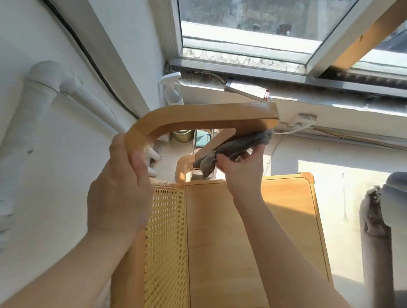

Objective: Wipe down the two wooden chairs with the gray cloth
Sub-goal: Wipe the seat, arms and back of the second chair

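Note:
A light wooden chair [227, 247] with a woven cane panel [165, 246] is tipped up in front of me, its bent wooden leg frame [195, 117] raised toward the window. My left hand [121, 189] grips the curved bend of that frame. My right hand [241, 168] holds the gray cloth [240, 144] and presses it against the underside of the frame near its right end. Part of another wooden piece [186, 163] shows behind the cloth; I cannot tell whether it belongs to a second chair.
A white wall with thick white pipes [51, 91] stands close on the left. A spray bottle [172, 89] sits on the window sill [338, 112] ahead. A gray padded object [401, 213] stands at the right. Sunlit floor lies between it and the chair.

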A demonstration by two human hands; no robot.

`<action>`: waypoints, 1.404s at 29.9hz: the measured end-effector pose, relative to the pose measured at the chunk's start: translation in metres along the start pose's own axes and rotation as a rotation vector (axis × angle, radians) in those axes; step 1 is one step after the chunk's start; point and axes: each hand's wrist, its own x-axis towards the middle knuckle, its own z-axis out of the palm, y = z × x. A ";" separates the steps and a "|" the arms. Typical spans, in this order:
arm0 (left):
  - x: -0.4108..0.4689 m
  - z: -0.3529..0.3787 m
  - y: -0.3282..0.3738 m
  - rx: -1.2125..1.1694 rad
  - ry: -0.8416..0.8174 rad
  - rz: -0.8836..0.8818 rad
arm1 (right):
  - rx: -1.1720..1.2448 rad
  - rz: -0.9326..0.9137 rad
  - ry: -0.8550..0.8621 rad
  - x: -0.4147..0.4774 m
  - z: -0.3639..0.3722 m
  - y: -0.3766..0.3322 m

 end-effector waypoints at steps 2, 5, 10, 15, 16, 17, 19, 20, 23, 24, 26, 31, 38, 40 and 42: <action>0.000 -0.001 0.001 -0.008 -0.005 -0.020 | -0.178 -0.023 0.137 0.013 0.010 0.003; -0.002 -0.003 0.001 -0.031 -0.011 -0.036 | -0.172 -0.090 0.228 0.021 0.012 0.002; -0.002 -0.003 0.003 -0.034 -0.023 -0.046 | -0.452 -0.327 0.456 0.016 -0.001 -0.016; -0.003 -0.004 0.004 -0.010 0.009 -0.007 | -0.099 -0.275 0.408 0.041 0.029 0.009; -0.002 -0.003 0.004 -0.008 0.009 -0.014 | -0.017 -0.205 0.409 0.046 0.037 0.012; -0.002 -0.002 0.003 -0.007 0.004 -0.029 | 0.054 -0.136 0.406 0.051 0.044 0.019; -0.001 -0.001 0.002 0.001 -0.008 -0.052 | 0.085 -0.022 0.367 0.060 0.056 0.040; -0.001 -0.001 0.002 0.010 -0.004 -0.046 | 0.063 0.051 0.313 0.063 0.061 0.052; -0.001 -0.002 0.000 0.001 0.016 -0.024 | 0.028 0.349 0.099 0.072 0.068 0.082; 0.000 -0.001 -0.001 -0.013 0.016 -0.013 | -0.010 0.393 0.041 0.076 0.068 0.090; 0.001 0.001 -0.005 -0.018 0.015 0.003 | -0.074 0.439 -0.025 0.083 0.069 0.101; 0.001 0.001 -0.008 -0.004 -0.008 -0.020 | 0.064 0.642 -0.068 0.084 0.092 0.109; 0.002 -0.001 -0.001 -0.013 0.008 -0.023 | 0.313 0.733 -0.183 0.061 0.098 0.078; 0.002 -0.002 -0.001 0.013 0.003 -0.036 | 0.273 0.713 -0.252 0.038 0.089 0.052; 0.002 -0.003 -0.001 0.024 -0.005 -0.024 | 0.210 0.554 -0.408 0.004 0.073 0.027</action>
